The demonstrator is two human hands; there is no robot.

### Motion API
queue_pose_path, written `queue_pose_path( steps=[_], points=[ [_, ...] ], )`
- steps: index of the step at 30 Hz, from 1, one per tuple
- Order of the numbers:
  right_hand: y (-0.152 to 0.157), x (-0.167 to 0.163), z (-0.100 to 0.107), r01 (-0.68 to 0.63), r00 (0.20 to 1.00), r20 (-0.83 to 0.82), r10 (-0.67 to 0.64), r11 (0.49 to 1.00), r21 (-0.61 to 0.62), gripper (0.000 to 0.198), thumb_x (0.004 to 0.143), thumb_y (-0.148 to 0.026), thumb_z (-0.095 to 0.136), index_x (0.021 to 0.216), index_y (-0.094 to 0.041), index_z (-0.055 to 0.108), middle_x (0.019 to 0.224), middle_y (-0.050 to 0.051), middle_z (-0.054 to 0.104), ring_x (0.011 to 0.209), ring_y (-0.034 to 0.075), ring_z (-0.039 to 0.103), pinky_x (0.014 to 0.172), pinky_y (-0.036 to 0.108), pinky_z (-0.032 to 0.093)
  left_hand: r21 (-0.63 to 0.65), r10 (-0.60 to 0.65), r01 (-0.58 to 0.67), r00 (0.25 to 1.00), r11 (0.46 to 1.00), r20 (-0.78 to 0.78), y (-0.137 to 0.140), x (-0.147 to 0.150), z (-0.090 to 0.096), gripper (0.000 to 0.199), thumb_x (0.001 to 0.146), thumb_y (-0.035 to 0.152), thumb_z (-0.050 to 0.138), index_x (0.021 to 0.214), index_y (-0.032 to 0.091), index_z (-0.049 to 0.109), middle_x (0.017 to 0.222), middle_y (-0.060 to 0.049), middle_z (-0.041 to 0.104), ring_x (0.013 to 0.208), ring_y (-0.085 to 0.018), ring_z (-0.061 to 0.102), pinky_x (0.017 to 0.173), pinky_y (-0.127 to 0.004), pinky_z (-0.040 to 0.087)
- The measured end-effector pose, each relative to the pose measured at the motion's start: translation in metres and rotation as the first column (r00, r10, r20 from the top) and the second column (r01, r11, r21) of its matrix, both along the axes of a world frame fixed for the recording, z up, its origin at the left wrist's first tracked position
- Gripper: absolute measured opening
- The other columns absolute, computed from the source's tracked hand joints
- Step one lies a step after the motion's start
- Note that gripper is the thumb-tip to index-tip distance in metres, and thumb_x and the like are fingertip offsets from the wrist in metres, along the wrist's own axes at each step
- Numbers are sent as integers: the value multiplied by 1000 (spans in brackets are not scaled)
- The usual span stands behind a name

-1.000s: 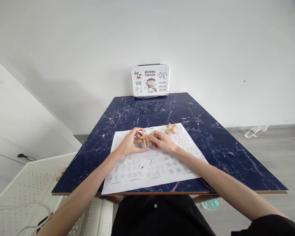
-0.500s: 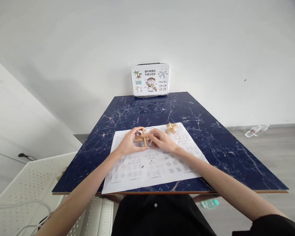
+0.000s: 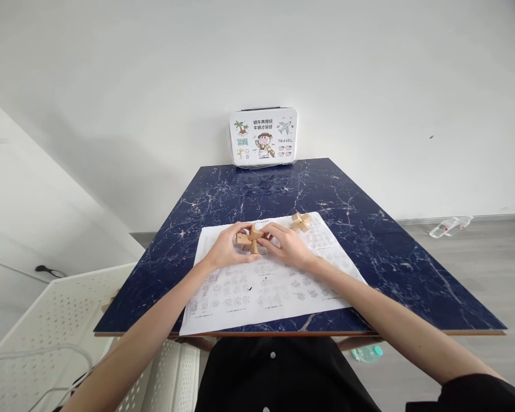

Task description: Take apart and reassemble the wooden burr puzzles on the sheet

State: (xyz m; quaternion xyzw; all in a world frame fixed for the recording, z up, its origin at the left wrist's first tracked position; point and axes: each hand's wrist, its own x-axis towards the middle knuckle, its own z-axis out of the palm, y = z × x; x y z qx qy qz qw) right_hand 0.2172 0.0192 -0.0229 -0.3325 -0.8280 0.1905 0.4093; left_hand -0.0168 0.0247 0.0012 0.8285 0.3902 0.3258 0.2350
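Between my two hands is a wooden burr puzzle [image 3: 254,237] of crossed light-brown bars, held just over the printed sheet [image 3: 257,312]. My left hand [image 3: 228,249] curls round its left side, fingers at the far end and thumb at the near end. From the right, my right hand [image 3: 288,243] pinches the bars with thumb and fingers. These fingers hide part of the puzzle's right side. A second wooden puzzle [image 3: 301,222], star-shaped and assembled, rests on the sheet's far right corner, beyond my right hand.
The blue marbled table [image 3: 257,194] carries the sheet of small diagrams. A white cartoon-printed case [image 3: 264,137] stands at its far edge against the wall. White perforated shelving [image 3: 47,309] is at the left. Clear plastic bottles [image 3: 450,226] lie on the floor at right.
The bars of the held puzzle have shifted from a flat cross to a more compact, star-like shape. Both hands stay in nearly the same place.
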Motion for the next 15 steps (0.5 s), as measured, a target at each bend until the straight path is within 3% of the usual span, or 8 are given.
queue_pose_path(
  steps=[9, 15],
  points=[
    [-2, 0, 0, -4, 998, -58, 5, 1000, 18, 17, 108, -37, 54, 112, -24, 65, 107, 7, 71, 86, 21, 66, 78, 36, 54, -96, 16, -17, 1000, 995, -17, -1, 0, 1, 87, 65, 51, 93, 139, 22, 58, 133, -13, 69, 119, -34, 68, 104, -54, 55],
    [1, -2, -4, 25, 998, -48, -33, 988, -151, 22, 105, -43, 56, 112, -23, 61, 102, 7, 74, 79, 20, 67, 69, 35, 52, -121, 27, -29, 999, 992, -17, -1, 0, 1, 84, 65, 50, 93, 136, 21, 58, 129, -13, 70, 117, -33, 69, 101, -50, 58]
  ],
)
